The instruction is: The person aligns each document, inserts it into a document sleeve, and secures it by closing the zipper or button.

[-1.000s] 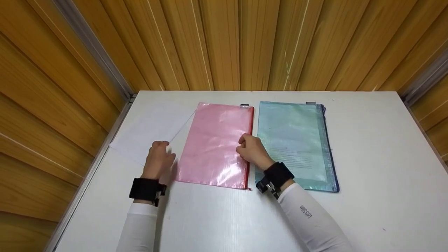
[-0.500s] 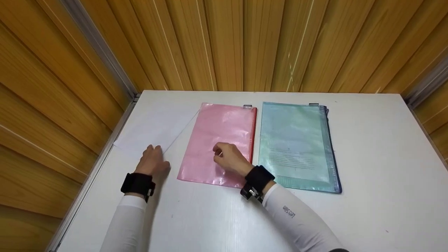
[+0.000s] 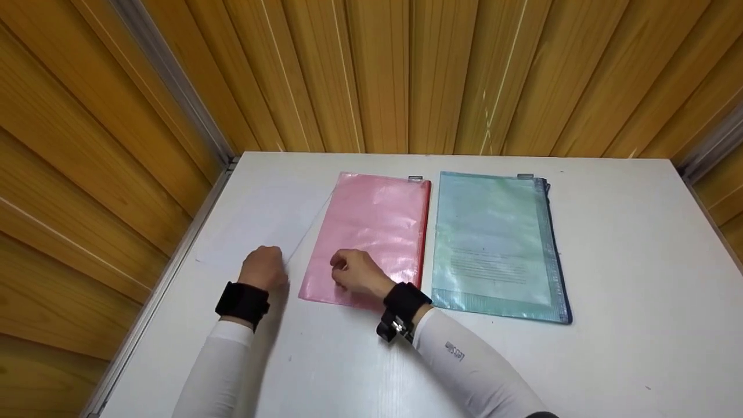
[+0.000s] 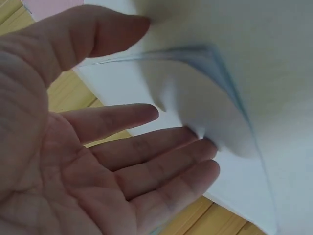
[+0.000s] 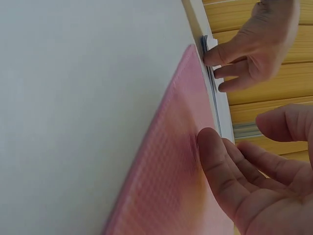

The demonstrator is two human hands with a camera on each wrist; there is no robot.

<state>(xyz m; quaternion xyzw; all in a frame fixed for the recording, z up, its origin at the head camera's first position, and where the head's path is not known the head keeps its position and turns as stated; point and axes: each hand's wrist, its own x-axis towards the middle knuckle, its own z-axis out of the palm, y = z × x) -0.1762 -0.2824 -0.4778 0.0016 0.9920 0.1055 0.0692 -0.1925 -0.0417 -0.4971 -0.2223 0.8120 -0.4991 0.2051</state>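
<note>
Paper [image 3: 261, 223] lies at relaxed left fingers [image 4: 161, 166]; pink pouch [image 3: 377, 215] lies beneath relaxed right fingers [image 5: 218, 166].

Could pass freely right of the teal pouch [image 3: 487, 217]; narrowly between it and the pink pouch [image 3: 377, 212]; blocked behind by panelling [image 3: 441, 75]; perhaps tight under the paper [image 3: 261, 215].

The person wore close-fitting white sleeves, the left sleeve [image 3: 215, 371] plain where it showed, the right sleeve [image 3: 479, 368] marked with small dark lettering [image 3: 454, 350] that seemed to read "LetsSlim". Each ended short of a wide black wristband, left [image 3: 242, 305] and right [image 3: 407, 301]. A small black device [image 3: 385, 332] with a silvery fitting [image 3: 398, 325] sat beside the right one. The left hand [image 3: 263, 268] and right hand [image 3: 359, 273] were bare.
</note>
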